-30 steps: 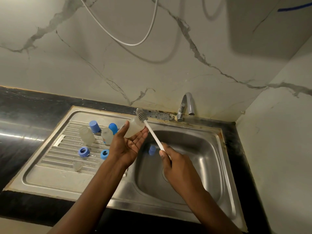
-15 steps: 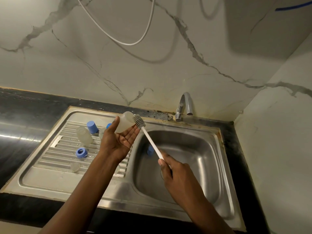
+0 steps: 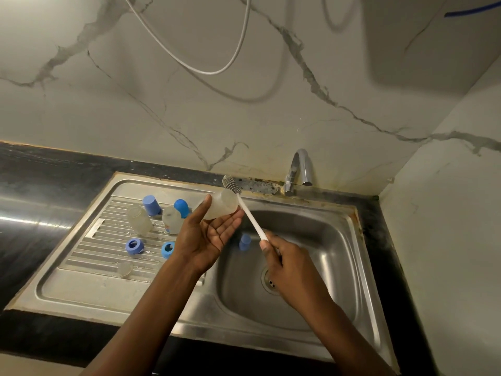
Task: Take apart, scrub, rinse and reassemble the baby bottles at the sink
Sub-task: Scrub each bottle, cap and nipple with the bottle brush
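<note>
Bottle and brush have drifted right; bristles now lie outside it, near the back edge of the sink. Left hand pinches the bottle between thumb and fingers, right hand clenches the brush handle. Scrubbing: next, steer bristles into the mouth

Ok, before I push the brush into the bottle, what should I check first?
1. Bottle held firm: ok, the left hand pinches the bottle between thumb and fingers.
2. Brush in hand: ok, the right hand grips the brush by its handle's end.
3. Bristles inside the bottle: not ok, they lie outside, beyond its far end.
4. Bottle's mouth facing the bristles: cannot tell.
5. Water from the tap: not ok, no stream shows.
6. Basin free below: not ok, a blue cap lies in the sink.
</note>
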The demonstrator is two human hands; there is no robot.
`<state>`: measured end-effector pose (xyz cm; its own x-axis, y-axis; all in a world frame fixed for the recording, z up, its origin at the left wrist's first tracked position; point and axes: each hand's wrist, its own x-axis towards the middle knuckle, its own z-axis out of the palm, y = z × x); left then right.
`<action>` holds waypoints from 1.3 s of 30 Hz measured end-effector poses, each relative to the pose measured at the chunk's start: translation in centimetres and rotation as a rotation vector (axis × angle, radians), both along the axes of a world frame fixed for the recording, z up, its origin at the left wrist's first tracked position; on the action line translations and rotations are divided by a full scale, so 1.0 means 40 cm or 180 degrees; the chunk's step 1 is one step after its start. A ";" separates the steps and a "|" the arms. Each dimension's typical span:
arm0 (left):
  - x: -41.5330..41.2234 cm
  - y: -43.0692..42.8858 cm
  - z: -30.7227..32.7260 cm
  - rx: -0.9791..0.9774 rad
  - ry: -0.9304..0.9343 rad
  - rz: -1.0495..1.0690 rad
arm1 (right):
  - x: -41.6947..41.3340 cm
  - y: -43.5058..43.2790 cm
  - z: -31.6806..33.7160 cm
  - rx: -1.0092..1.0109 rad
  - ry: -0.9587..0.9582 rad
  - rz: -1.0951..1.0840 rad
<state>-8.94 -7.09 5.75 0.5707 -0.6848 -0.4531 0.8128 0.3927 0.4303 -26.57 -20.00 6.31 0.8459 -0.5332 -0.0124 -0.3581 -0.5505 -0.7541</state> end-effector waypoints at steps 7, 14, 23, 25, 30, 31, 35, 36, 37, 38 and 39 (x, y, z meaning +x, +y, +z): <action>0.060 0.029 -0.004 0.1074 -0.1128 0.0279 | -0.052 -0.036 0.012 0.0036 -0.0050 0.0100; 0.125 0.058 -0.043 0.2921 -0.3784 0.0156 | -0.081 -0.032 0.032 -0.0007 -0.0159 0.0390; 0.148 0.091 -0.037 0.3369 -0.5068 0.0176 | -0.073 -0.034 0.041 -0.0286 0.0299 0.0521; 0.153 0.099 -0.037 0.3445 -0.5083 0.0177 | -0.078 -0.040 0.044 -0.0391 0.0365 0.0538; 0.155 0.110 -0.030 0.3382 -0.5287 -0.0008 | -0.082 -0.030 0.048 -0.0524 0.0527 0.0578; 0.154 0.110 -0.029 0.3332 -0.5400 -0.0110 | -0.080 -0.026 0.049 -0.0552 0.0565 0.0591; 0.158 0.114 -0.023 0.3197 -0.5766 -0.0455 | -0.074 -0.016 0.056 -0.0677 0.0677 0.0679; 0.162 0.115 -0.020 0.3196 -0.5808 -0.0480 | -0.074 -0.015 0.058 -0.0698 0.0692 0.0682; 0.165 0.116 -0.018 0.3192 -0.5869 -0.0526 | -0.074 -0.015 0.060 -0.0730 0.0719 0.0688; 0.165 0.116 -0.015 0.3179 -0.5962 -0.0605 | -0.073 -0.014 0.060 -0.0776 0.0755 0.0706; 0.164 0.114 -0.014 0.3153 -0.6068 -0.0697 | -0.072 -0.014 0.061 -0.0827 0.0791 0.0731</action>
